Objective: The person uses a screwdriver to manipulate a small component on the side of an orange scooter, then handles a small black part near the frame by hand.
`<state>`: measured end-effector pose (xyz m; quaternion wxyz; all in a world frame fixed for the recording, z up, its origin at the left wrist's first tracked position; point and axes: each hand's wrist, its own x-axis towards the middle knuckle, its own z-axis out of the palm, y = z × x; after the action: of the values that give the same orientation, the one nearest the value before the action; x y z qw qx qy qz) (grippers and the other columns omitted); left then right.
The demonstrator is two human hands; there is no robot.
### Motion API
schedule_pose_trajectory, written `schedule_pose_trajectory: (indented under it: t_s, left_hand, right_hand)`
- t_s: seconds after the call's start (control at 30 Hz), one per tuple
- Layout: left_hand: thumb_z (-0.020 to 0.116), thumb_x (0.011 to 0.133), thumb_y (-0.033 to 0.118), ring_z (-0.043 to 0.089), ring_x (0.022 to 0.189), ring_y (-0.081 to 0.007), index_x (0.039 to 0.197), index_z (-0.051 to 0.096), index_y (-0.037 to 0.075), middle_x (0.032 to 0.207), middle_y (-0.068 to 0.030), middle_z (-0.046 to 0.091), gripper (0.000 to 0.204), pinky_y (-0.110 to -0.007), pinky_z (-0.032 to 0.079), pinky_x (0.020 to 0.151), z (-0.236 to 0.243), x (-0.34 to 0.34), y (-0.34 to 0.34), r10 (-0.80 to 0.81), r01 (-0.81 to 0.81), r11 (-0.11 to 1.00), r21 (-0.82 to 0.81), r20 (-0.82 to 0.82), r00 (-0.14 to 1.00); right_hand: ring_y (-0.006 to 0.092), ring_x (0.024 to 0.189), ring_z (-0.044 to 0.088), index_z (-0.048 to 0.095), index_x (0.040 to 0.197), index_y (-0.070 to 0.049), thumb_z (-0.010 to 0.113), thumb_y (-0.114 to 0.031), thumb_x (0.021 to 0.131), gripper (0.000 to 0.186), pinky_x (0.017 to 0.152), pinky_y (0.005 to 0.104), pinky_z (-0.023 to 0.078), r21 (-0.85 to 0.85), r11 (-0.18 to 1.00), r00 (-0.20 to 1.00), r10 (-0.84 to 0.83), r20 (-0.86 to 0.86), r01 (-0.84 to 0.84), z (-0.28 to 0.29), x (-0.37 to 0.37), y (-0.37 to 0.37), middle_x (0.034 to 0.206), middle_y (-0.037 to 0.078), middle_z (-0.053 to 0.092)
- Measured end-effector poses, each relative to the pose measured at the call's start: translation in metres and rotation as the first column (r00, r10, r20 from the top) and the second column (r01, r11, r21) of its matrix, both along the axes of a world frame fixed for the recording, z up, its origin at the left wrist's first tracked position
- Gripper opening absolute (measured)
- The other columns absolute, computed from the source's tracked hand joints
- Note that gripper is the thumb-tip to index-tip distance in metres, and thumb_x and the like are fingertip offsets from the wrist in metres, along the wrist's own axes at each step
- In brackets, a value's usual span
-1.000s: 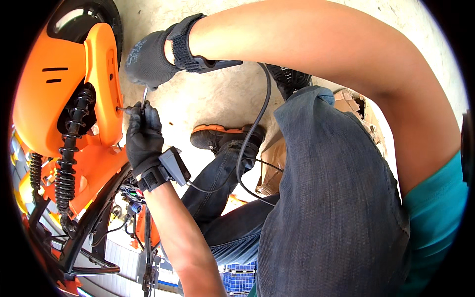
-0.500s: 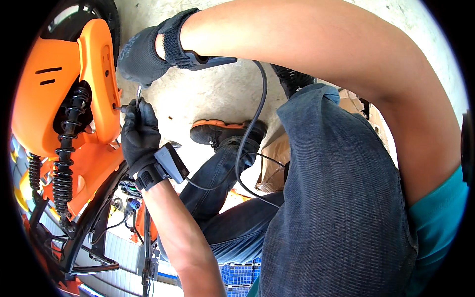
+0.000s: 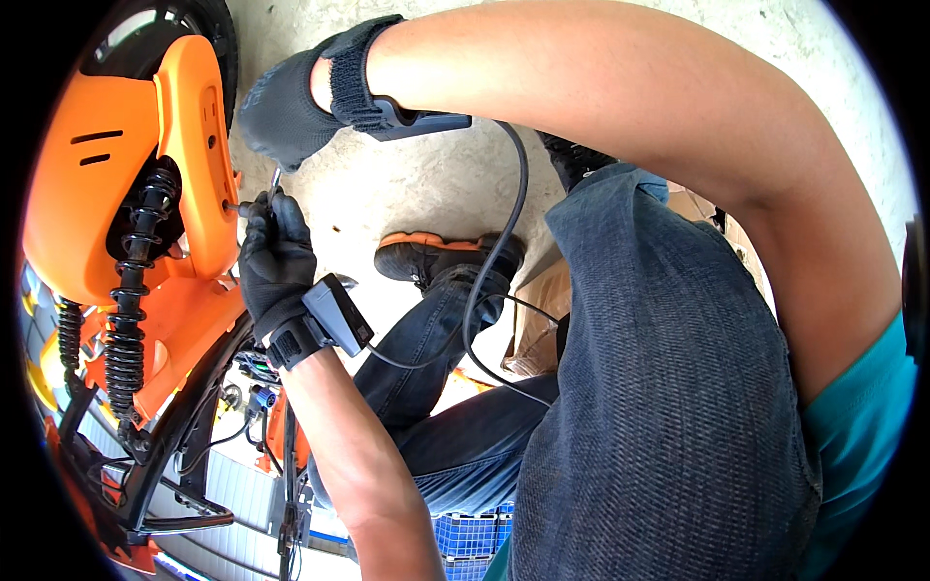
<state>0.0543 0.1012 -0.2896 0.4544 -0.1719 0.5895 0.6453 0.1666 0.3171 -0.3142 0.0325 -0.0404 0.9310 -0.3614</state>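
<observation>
Head view: both grips (image 3: pixel 276 257) (image 3: pixel 288 111) hold a metal tool (image 3: pixel 275 179).

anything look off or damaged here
Nothing looks spilled or broken around the metal tool in the right hand. One slight oddity: a small dark speck on the pale floor, to the right of the left hand; I can't tell what it is.

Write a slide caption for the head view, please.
Gloved left hand and right hand meet at a metal rod beside an orange panel.
</observation>
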Motion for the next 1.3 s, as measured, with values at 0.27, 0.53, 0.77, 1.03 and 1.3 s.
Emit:
schedule_pose_trajectory:
  t_s: [0.27, 0.53, 0.77, 1.03, 1.3]
  left_hand:
    - [0.048, 0.091, 0.012, 0.058, 0.105, -0.0289, 0.105, 0.058, 0.002, 0.113, -0.0162, 0.06, 0.02, -0.046, 0.047, 0.094, 0.007, 0.003, 0.007, -0.016, 0.017, 0.996, -0.092, 0.012, 1.0]
    - [0.045, 0.092, 0.013, 0.056, 0.11, -0.0297, 0.105, 0.058, 0.001, 0.115, -0.0169, 0.059, 0.022, -0.047, 0.045, 0.096, 0.01, 0.003, 0.014, -0.01, 0.008, 1.0, 0.023, 0.08, 0.997]
    - [0.042, 0.091, 0.009, 0.056, 0.11, -0.0265, 0.104, 0.057, 0.0, 0.116, -0.0169, 0.059, 0.022, -0.044, 0.042, 0.099, 0.01, 0.002, 0.016, 0.001, -0.037, 0.983, 0.182, 0.196, 0.981]
    - [0.046, 0.084, 0.001, 0.054, 0.111, -0.0282, 0.106, 0.054, -0.003, 0.116, -0.0193, 0.058, 0.023, -0.044, 0.043, 0.098, 0.004, 0.008, 0.009, -0.043, -0.032, 0.946, 0.324, 0.22, 0.975]
    - [0.05, 0.083, -0.003, 0.054, 0.11, -0.0274, 0.111, 0.052, -0.002, 0.116, -0.0187, 0.058, 0.028, -0.045, 0.043, 0.098, -0.004, 0.009, 0.005, 0.079, -0.149, 0.93, 0.336, 0.214, 0.974]
  right_hand:
    - [0.0266, 0.076, 0.064, 0.067, 0.091, -0.001, 0.063, -0.027, 0.08, 0.029, 0.071, 0.0391, 0.05, 0.167, 0.983, 0.995, 0.088, -0.05, -0.079, 0.023, 0.007, 0.024, 0.081, 0.014, 0.066]
    - [0.0108, 0.063, 0.056, 0.06, 0.102, -0.01, 0.052, -0.021, 0.089, 0.019, 0.055, 0.0238, 0.048, -0.841, 0.427, 0.942, -0.118, 0.314, 0.333, -0.028, 0.049, 0.01, 0.078, 0.002, 0.061]
    - [0.01, 0.064, 0.052, 0.061, 0.1, -0.01, 0.053, -0.023, 0.089, 0.019, 0.057, 0.0232, 0.048, -0.849, 0.263, 0.888, -0.088, 0.452, 0.458, -0.035, 0.052, -0.013, 0.079, 0.002, 0.061]
    - [0.0075, 0.066, 0.052, 0.06, 0.108, -0.007, 0.049, -0.022, 0.093, 0.024, 0.059, 0.0223, 0.047, -0.835, 0.298, 0.886, -0.126, 0.446, 0.463, -0.031, 0.06, -0.016, 0.078, 0.003, 0.059]
    - [0.007, 0.061, 0.048, 0.061, 0.107, -0.009, 0.048, -0.034, 0.093, 0.031, 0.053, 0.0208, 0.042, -0.777, 0.363, 0.857, -0.172, 0.486, 0.514, -0.032, 0.059, -0.026, 0.071, 0.0, 0.054]
